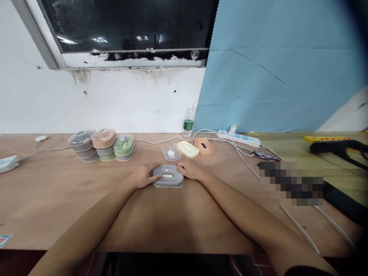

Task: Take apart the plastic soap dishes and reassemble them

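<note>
Two bare forearms, the left (94, 218) and the right (238, 201), reach in from the near edge across a brown wooden table (129, 226). Their hands meet at a grey, rounded-rectangular plastic box (169, 181) with a cream piece (167, 176) in the slot on top; this box is the landmark for everything else. The left hand (144, 176) holds the box's left side, fingers partly curled at the far edge, thumb stretched over the top towards the slot. The right hand (189, 170) holds its far right corner with half-curled fingers; some fingertips are hidden.

Just behind the box sit a clear shallow dish (165, 153) containing a white disc (171, 154), a pale-yellow oval dish (188, 149) and, to the right, an orange slotted dish (211, 145). Behind and left of the box stand three touching stacks of similar boxes: grey (84, 147), peach-topped (104, 142) and green-topped (123, 148). Farther behind it stands a clear plastic bottle (188, 125) with a green label.
</note>
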The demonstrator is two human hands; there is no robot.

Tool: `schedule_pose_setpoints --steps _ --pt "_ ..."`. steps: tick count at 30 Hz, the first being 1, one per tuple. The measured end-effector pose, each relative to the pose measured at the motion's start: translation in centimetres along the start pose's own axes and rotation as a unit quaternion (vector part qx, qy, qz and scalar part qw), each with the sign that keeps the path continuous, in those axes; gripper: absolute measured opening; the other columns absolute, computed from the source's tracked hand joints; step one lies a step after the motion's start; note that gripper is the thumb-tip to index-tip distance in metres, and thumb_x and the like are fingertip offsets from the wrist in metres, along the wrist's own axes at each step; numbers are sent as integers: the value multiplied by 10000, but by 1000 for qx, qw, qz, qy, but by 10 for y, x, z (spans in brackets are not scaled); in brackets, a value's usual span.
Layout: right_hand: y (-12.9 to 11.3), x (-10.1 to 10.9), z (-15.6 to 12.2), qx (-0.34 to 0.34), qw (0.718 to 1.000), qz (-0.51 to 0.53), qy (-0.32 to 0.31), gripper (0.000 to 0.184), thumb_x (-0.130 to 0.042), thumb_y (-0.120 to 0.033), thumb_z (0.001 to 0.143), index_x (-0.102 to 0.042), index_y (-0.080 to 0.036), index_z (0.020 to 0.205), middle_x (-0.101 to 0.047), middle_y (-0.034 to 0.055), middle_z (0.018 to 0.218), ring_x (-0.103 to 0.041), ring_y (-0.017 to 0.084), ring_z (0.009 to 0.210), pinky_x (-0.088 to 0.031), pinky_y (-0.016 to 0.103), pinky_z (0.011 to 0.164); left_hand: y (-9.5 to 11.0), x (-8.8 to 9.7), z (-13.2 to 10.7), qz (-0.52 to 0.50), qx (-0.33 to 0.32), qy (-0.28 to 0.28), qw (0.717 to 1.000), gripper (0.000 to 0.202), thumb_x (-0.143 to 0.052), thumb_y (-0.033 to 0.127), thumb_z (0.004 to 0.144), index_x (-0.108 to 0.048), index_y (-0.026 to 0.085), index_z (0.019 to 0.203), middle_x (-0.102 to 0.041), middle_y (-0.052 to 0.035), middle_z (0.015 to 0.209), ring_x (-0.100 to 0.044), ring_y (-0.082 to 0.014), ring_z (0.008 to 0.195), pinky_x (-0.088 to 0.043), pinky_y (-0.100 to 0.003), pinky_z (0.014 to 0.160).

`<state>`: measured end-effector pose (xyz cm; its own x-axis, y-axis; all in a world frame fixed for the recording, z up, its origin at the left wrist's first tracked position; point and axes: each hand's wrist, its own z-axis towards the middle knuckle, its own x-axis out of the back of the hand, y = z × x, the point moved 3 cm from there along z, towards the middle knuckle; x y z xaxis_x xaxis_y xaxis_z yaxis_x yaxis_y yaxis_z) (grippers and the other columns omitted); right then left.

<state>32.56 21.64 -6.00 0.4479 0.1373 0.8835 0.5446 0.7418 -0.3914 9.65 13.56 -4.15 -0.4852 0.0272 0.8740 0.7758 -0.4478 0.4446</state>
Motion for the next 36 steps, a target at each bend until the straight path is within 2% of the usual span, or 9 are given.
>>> schedule_pose_setpoints --steps 2,5,8,12,17,24,30,33,36 --pt "0 -2 2 -17 1000 -7 8 340 -458 -326 867 -494 -169 568 -503 -21 550 -413 97 531 -209 245 528 0 -1 2 -4 9 1 1000 634 -515 578 848 -546 138 1304 -644 -17 719 -582 -154 639 -412 -252 597" --pt "-1 2 1 -55 994 -5 91 341 -483 -387 875 -555 -177 616 -551 -16 580 -451 109 548 -240 239 533 -1 0 2 -2 6 13 1000 622 -480 581 865 -535 153 1313 -659 -28 750 -595 -168 658 -428 -268 616" --pt "-1 8 -1 -88 980 11 178 228 -509 -377 874 -641 -191 879 -609 -15 638 -514 130 584 -307 239 568 -5 2 1 11 7 21 1000 596 -448 582 883 -535 179 1314 -673 -35 782 -608 -177 672 -429 -273 615" --pt "2 8 1 -85 981 32 171 359 -522 -327 876 -578 -196 1206 -634 -17 669 -546 144 601 -364 250 610 -14 5 0 27 21 37 999 546 -408 581 904 -566 212 1274 -685 -36 808 -624 -182 700 -428 -274 622" --pt "6 4 4 -101 981 15 165 199 -562 -359 853 -650 -194 921 -644 2 684 -557 142 632 -354 245 605 -22 9 -2 35 41 59 997 500 -386 559 923 -576 221 1239 -693 -36 814 -638 -198 740 -439 -293 657" --pt "9 13 1 -160 949 19 271 401 -704 -522 696 -551 -199 880 -531 -44 635 -493 131 591 -316 234 552 -25 13 -2 21 43 143 989 477 -430 494 925 -500 198 1292 -673 -33 884 -613 -157 704 -467 -277 674" --pt "-7 12 -8 -30 953 115 278 354 -535 -499 856 -561 -182 1011 -565 -7 697 -501 133 596 -393 252 595 -17 20 -7 54 -26 240 969 583 -490 439 902 -337 202 1412 -572 -112 1183 -553 -126 704 -489 -290 720" --pt "-21 8 -9 -6 959 142 246 397 -448 -535 900 -601 -178 988 -580 9 686 -509 143 593 -389 257 581 -12 18 -10 80 -70 210 972 568 -453 427 915 -347 177 1414 -618 -86 987 -564 -153 725 -479 -291 709" --pt "-26 6 -8 -18 963 145 224 469 -399 -585 907 -610 -179 805 -573 12 641 -502 142 591 -370 255 572 -11 16 -12 82 -57 205 974 574 -413 415 929 -323 170 1440 -623 -26 767 -570 -152 666 -455 -270 662"
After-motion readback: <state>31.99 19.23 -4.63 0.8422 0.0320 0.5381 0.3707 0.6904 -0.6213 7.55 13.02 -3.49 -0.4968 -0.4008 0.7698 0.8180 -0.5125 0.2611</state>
